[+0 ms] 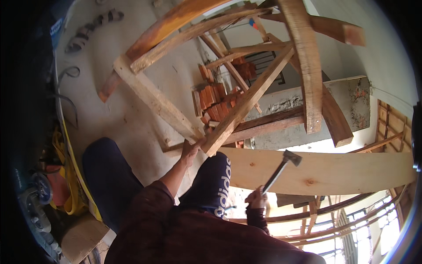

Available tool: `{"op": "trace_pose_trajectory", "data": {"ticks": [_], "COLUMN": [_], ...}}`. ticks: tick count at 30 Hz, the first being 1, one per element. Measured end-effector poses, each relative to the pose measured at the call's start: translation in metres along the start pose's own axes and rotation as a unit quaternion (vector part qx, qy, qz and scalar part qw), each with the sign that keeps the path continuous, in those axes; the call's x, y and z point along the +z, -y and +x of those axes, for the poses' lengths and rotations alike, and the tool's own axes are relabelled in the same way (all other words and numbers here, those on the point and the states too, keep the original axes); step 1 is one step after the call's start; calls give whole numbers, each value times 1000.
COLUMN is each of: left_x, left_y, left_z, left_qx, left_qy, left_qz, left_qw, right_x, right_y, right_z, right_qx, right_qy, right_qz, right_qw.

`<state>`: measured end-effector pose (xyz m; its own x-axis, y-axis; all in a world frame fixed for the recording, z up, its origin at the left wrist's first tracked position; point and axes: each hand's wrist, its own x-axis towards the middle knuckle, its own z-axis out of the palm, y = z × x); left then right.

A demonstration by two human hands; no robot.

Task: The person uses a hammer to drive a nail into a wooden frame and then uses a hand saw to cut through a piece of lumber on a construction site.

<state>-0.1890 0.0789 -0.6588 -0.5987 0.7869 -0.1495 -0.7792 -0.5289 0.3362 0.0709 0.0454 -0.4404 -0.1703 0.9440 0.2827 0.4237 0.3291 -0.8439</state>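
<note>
My left hand (192, 150) is closed around the joint where a pale wooden beam (158, 103) meets a slanting wooden brace (252, 99). Both timbers belong to a rough wooden frame standing in front of me. Off to the right, my right hand (256, 199) grips a hammer (273, 178) by its handle. Its dark metal head, flared on one side, is raised in front of a long pale board and apart from the frame. A thick upright timber (307, 75) forms the frame's right side.
Behind the frame lies a stack of red bricks (215, 103). The long pale board (351, 171) spans the right side. At far left are a power tool (41, 189), a yellow strap (72, 193) and a cardboard box (83, 237). Curved wooden strips (334, 222) extend at lower right.
</note>
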Motion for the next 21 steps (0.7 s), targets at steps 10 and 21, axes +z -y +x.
{"op": "trace_pose_trajectory", "data": {"ticks": [10, 21], "left_x": [21, -16], "left_y": [-5, -38], "left_z": [-19, -41], "left_qx": [13, -67], "left_qy": [-103, -46], "left_qz": [140, 259], "left_qw": [985, 962], "right_x": [14, 12], "right_y": [226, 317], "right_z": [160, 255], "right_qx": [-270, -161], "right_qy": [56, 378], "right_qz": [317, 111], "right_qw": [908, 905]}}
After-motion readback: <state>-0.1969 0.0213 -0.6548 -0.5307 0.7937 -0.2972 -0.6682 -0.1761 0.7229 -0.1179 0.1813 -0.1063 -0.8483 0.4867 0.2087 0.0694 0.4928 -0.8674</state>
